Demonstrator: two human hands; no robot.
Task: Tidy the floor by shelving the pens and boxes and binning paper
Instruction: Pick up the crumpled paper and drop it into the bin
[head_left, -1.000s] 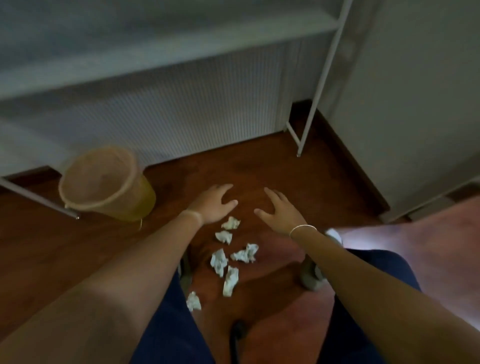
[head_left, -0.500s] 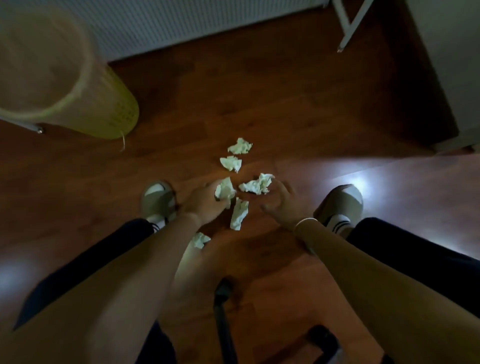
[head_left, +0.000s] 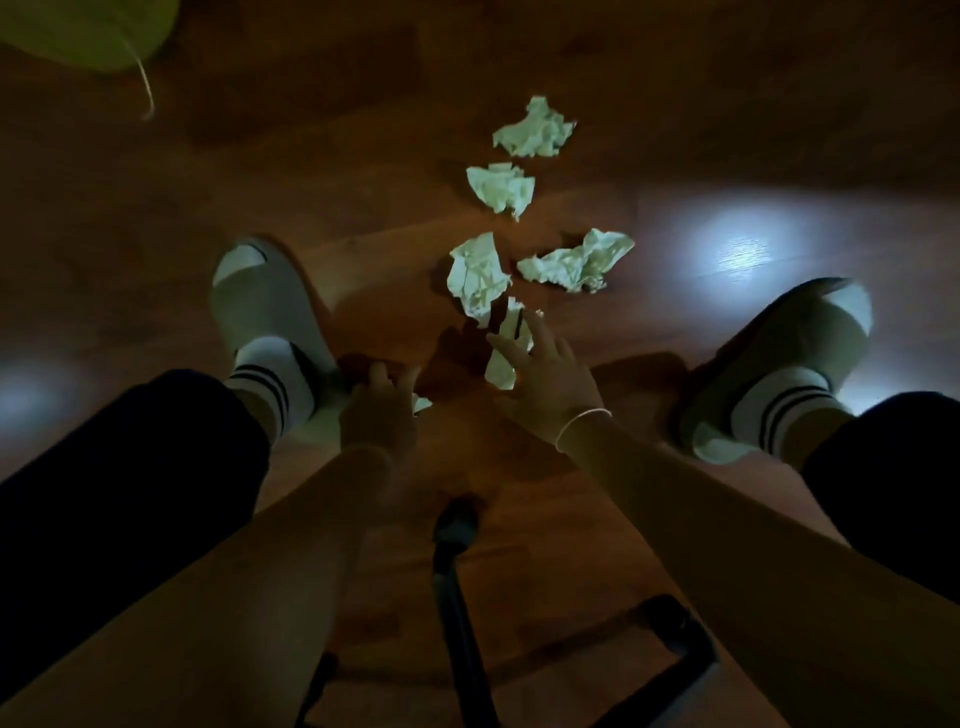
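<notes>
- The person has bent right down since a second ago: the shelf and wall have gone from sight, and only the lower edge of the yellow bin (head_left: 88, 36) shows at the top left, well apart from the paper.
- Both hands have come down from hovering above the floor (head_left: 675, 130) to the paper nearest the feet, so I'd say the binning is just starting; no paper is in the bin yet that I can see.
- The right hand (head_left: 550, 379) is partly open, fingers spread, and is touching a long crumpled scrap (head_left: 506, 364); whether it grips it yet I cannot tell.
- The left hand (head_left: 382, 410) is curled loosely, fingers down, just beside a small scrap (head_left: 421, 402) peeking out at its edge; a hold is not clear.
- Four more balls of paper (head_left: 480, 275) lie untouched beyond the hands, between the two slippers (head_left: 265, 301).
- No pens or boxes in sight here.
</notes>
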